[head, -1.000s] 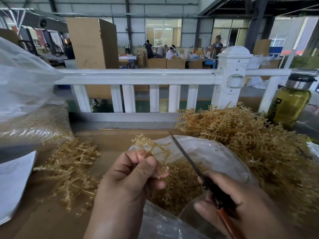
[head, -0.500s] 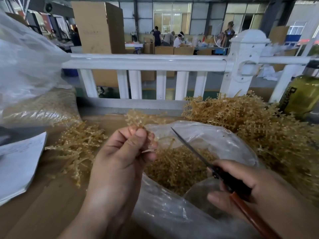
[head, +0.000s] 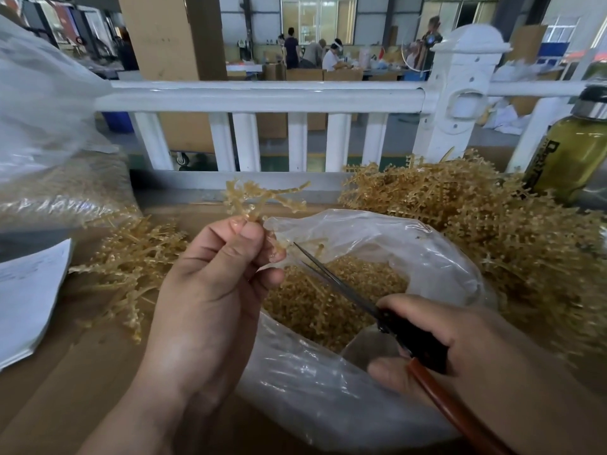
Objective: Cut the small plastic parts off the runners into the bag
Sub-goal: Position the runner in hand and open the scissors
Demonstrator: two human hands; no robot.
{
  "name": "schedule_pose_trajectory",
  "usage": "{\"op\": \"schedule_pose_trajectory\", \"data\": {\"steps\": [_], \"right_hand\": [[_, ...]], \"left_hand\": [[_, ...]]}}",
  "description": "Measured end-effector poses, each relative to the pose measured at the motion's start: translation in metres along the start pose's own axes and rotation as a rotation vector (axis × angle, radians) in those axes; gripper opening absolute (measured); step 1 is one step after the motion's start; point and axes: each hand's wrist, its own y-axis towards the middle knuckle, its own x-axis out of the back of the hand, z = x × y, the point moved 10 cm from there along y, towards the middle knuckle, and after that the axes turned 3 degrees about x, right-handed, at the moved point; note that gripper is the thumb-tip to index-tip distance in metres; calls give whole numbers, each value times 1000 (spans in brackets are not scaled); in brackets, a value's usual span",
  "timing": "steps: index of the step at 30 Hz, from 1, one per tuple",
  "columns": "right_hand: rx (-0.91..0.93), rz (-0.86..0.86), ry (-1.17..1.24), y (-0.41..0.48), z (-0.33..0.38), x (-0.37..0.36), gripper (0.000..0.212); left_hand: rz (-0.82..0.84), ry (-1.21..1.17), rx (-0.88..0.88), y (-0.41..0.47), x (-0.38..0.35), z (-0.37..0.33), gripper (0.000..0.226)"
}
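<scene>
- The left hand (head: 210, 290) pinches a yellow runner (head: 259, 200) between the thumb and the curled fingers. The runner sticks up above the hand, over the back edge of the bag.
- The right hand (head: 460, 349) grips the dark handles of the scissors (head: 345, 290). The thin blades are a little apart. Their tips point up at a bit of the runner just beside the left thumb.
- The clear bag (head: 427, 257) lies open between the two hands. Lots of small cut parts (head: 328, 297) sit inside it.
- A big pile of runners (head: 476, 224) lies to the right of the bag. A smaller pile (head: 131, 267) lies to the left.
- All of it rests on a brown table (head: 65, 372).
- A white paper (head: 29, 297) lies at the left edge, and a big full bag (head: 49, 110) stands behind it.
- A green bottle (head: 571, 152) stands at the far right, near a white fence (head: 262, 96).
</scene>
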Motion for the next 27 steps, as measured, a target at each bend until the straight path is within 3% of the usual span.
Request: {"op": "schedule_pose_trajectory", "data": {"steps": [8,18,27], "right_hand": [[11,-30,2,2,-3,-1,59],[-9,-87,4,2,-13,2,78],[-43,-75,-1,3,-12,5,69]], "left_hand": [[20,34,-40,1,-4,0,12],[-80,171,-145,-1,6,-8,9],[-95,281,-277,-7,5,-21,8]]}}
